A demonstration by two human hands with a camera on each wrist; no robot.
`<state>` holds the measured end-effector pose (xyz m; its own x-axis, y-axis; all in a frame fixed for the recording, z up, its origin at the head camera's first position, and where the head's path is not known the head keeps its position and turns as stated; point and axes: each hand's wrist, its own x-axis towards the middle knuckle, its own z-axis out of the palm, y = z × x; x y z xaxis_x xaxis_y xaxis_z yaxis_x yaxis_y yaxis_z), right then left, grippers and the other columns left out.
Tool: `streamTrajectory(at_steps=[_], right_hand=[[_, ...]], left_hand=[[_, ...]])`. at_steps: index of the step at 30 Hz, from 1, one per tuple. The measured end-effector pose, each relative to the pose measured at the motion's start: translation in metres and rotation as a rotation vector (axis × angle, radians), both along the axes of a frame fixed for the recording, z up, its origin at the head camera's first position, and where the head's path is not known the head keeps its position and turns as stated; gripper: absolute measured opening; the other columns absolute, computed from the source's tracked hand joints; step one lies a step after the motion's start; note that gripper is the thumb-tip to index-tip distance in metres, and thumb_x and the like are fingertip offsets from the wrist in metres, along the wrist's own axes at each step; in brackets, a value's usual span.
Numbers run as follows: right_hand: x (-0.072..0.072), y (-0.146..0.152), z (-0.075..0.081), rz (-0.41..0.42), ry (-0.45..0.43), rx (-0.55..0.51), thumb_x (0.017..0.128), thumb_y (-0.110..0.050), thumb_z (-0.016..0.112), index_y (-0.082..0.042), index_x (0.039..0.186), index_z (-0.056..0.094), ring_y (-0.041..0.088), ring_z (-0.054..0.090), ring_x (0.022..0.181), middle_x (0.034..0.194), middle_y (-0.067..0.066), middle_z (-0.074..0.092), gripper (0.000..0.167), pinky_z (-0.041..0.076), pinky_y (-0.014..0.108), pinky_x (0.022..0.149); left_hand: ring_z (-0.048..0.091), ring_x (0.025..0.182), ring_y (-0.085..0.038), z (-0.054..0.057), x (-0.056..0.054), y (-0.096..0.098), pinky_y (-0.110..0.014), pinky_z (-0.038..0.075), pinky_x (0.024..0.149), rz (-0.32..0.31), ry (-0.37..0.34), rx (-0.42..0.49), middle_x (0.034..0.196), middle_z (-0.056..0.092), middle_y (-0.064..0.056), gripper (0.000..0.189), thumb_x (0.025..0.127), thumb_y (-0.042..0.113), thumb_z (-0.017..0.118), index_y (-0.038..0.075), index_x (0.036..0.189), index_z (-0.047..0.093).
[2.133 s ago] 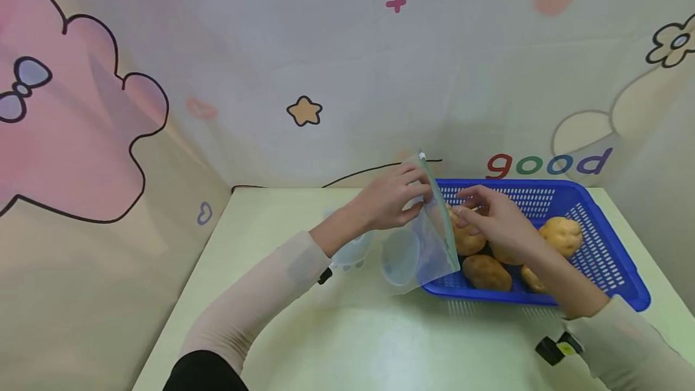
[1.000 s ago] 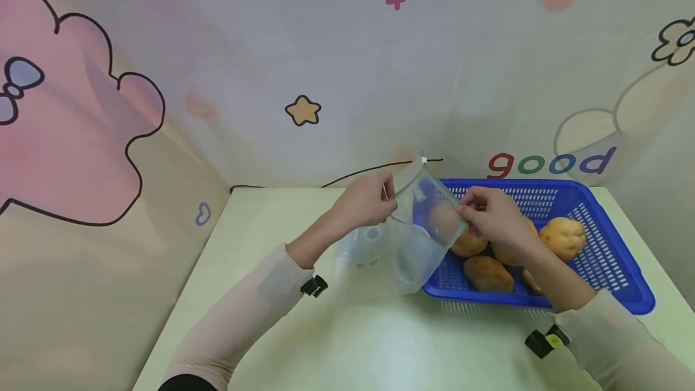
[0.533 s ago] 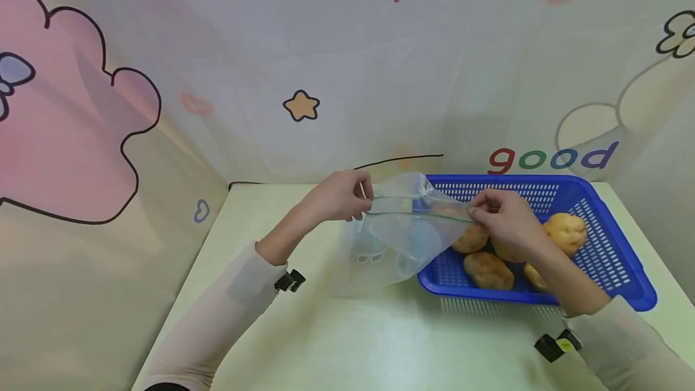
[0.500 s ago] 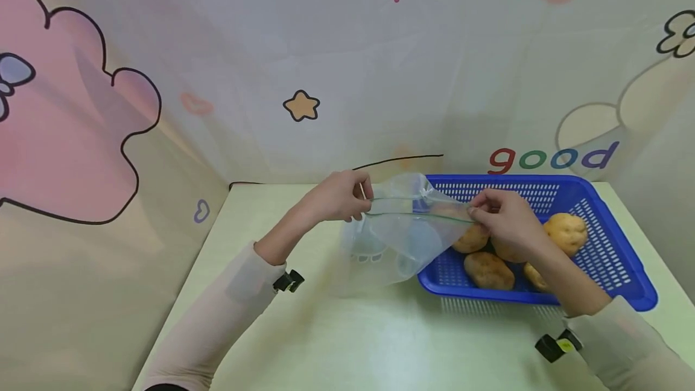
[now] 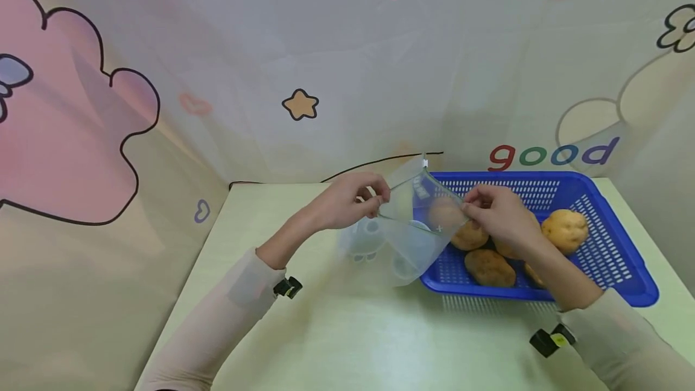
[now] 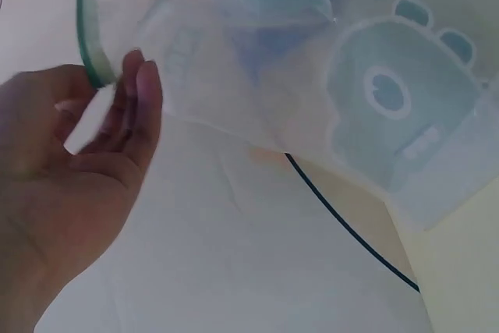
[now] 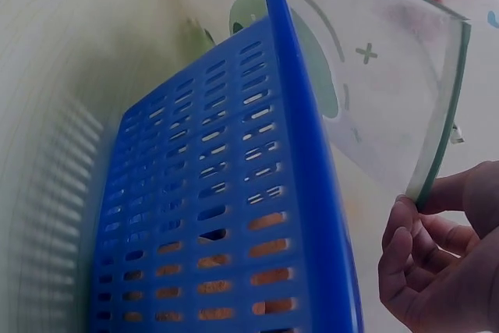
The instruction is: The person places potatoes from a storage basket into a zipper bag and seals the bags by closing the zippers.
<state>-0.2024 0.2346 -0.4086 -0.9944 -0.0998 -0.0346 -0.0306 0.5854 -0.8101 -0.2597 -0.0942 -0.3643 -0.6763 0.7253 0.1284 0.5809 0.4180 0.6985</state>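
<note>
A translucent zip bag [image 5: 415, 252] with green zip edges and a pale cartoon print hangs between the two hands. My left hand [image 5: 350, 201] pinches the left side of its mouth, and my right hand [image 5: 499, 213] pinches the right side. The mouth gapes between them, with a white slider [image 5: 425, 163] at the far corner. In the left wrist view the green zip edge [image 6: 87, 29] runs down to the thumb and finger. The right wrist view shows thumb and fingertips on the corner of the bag [image 7: 405, 76].
A blue perforated basket [image 5: 516, 298] stands on the table at the right, under my right forearm. Several potatoes [image 5: 490, 268] lie in it, one showing through the bag. The pale green table [image 5: 369, 343] meets a printed wall cloth [image 5: 347, 65] behind.
Earlier my left hand worked over the bag's flat edge; then both hands parted its mouth and stretched it sideways. Since half a second ago they have come closer, and the mouth gapes wider.
</note>
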Motion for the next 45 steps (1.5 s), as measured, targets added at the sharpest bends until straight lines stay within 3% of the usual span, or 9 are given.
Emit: streamTrajectory(at_steps=[4,8,13,17,22,25,29,37,45], right_hand=[[-0.002,-0.001,-0.003,0.006,0.007,-0.029,0.108,-0.015,0.061,-0.001,0.113,0.067,0.03,0.066,0.078,0.091,0.013,0.066,0.016,0.055,0.03,0.057],[0.0,-0.002,-0.006,0.008,0.023,-0.036,0.107,-0.015,0.063,-0.001,0.112,0.068,0.03,0.065,0.077,0.089,0.012,0.067,0.015,0.053,0.029,0.056],[0.001,-0.002,-0.009,0.026,0.041,-0.054,0.106,-0.012,0.065,0.001,0.112,0.069,0.029,0.066,0.074,0.087,0.014,0.068,0.015,0.054,0.03,0.055],[0.001,0.001,-0.009,0.042,0.081,-0.014,0.107,-0.018,0.065,-0.003,0.113,0.07,0.028,0.064,0.078,0.092,0.012,0.069,0.017,0.053,0.029,0.058],[-0.002,0.015,-0.006,0.028,0.296,0.195,0.107,-0.023,0.066,-0.006,0.111,0.074,0.026,0.064,0.088,0.098,0.009,0.072,0.02,0.053,0.036,0.07],[-0.006,0.026,-0.004,0.118,0.337,0.313,0.104,-0.023,0.071,0.0,0.123,0.071,0.037,0.066,0.103,0.114,0.019,0.071,0.03,0.058,0.053,0.085],[-0.013,0.036,-0.011,0.303,0.26,0.427,0.097,-0.032,0.081,0.002,0.144,0.06,0.05,0.056,0.126,0.139,0.029,0.06,0.062,0.047,0.072,0.103],[-0.015,0.034,-0.025,0.357,0.237,0.477,0.091,-0.029,0.087,-0.003,0.138,0.065,0.037,0.062,0.109,0.127,0.017,0.066,0.057,0.053,0.063,0.096],[-0.02,0.05,0.011,0.258,0.295,0.43,0.091,-0.032,0.088,-0.001,0.131,0.066,0.029,0.062,0.098,0.117,0.014,0.066,0.055,0.055,0.048,0.082]], left_hand=[[0.068,0.1,-0.011,-0.005,-0.005,-0.003,-0.03,0.061,0.087,-0.05,0.08,0.009,0.115,0.069,0.006,0.018,0.105,0.017,0.063,0.011,0.118,0.075],[0.066,0.108,-0.015,-0.012,-0.008,-0.003,-0.036,0.06,0.092,-0.079,0.177,0.011,0.115,0.069,0.01,0.026,0.098,0.032,0.078,0.016,0.118,0.075],[0.063,0.114,-0.015,-0.018,-0.01,0.001,-0.032,0.058,0.092,-0.045,0.278,0.02,0.119,0.069,0.007,0.02,0.096,0.03,0.082,0.019,0.109,0.073],[0.061,0.126,-0.013,-0.02,-0.009,0.006,-0.027,0.059,0.093,0.001,0.24,0.048,0.135,0.067,0.001,0.017,0.096,0.028,0.082,0.019,0.106,0.071],[0.06,0.13,-0.015,-0.021,-0.004,0.014,-0.024,0.058,0.097,0.005,0.166,0.11,0.139,0.065,-0.003,0.017,0.095,0.024,0.083,0.015,0.105,0.071],[0.063,0.124,-0.014,-0.022,-0.001,0.017,-0.024,0.058,0.096,0.007,0.158,0.133,0.137,0.067,-0.003,0.018,0.094,0.021,0.085,0.013,0.104,0.071],[0.066,0.117,-0.014,-0.025,0.001,0.021,-0.026,0.06,0.094,0.015,0.152,0.15,0.135,0.068,-0.004,0.02,0.093,0.02,0.086,0.012,0.104,0.072],[0.067,0.119,-0.016,-0.03,0.003,0.025,-0.034,0.061,0.095,0.001,0.122,0.175,0.137,0.067,-0.005,0.024,0.093,0.018,0.086,0.007,0.109,0.072],[0.065,0.124,-0.017,-0.029,0.004,0.031,-0.024,0.059,0.095,0.012,0.145,0.157,0.135,0.068,-0.004,0.024,0.092,0.019,0.086,0.011,0.109,0.071]])
